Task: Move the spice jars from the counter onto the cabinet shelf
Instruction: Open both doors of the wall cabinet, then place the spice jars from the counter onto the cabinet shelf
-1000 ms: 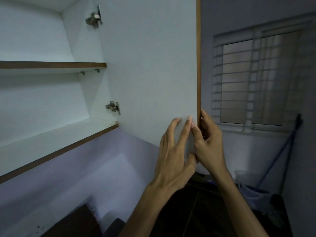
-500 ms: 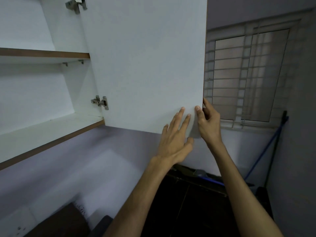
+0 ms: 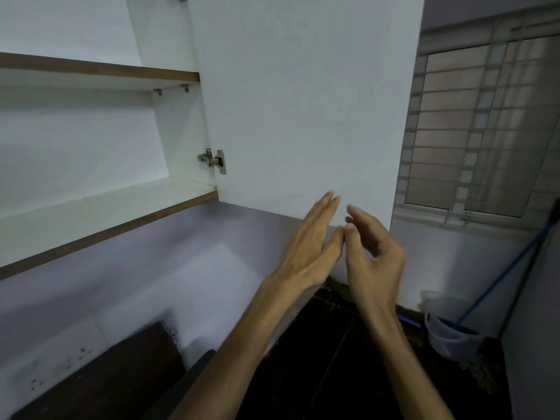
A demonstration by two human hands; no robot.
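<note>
Both hands are up by the lower corner of the open cabinet door [image 3: 303, 101], holding nothing. The left hand [image 3: 309, 253] is flat, fingers stretched, tips over the door's bottom edge; the right hand [image 3: 374, 256] is just beside it, fingers loosely curled and apart. Left of the hands sits the hinge [image 3: 213, 160], and beyond it the bare lower shelf [image 3: 100, 207]. No spice jars are in sight.

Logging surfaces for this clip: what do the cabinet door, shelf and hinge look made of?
Cabinet door: seemingly laminated board, matte white, flat and even. Lower shelf: probably the same white board, with a brown wood-look edge strip. Hinge: metal, judging by its shiny silver look.
</note>
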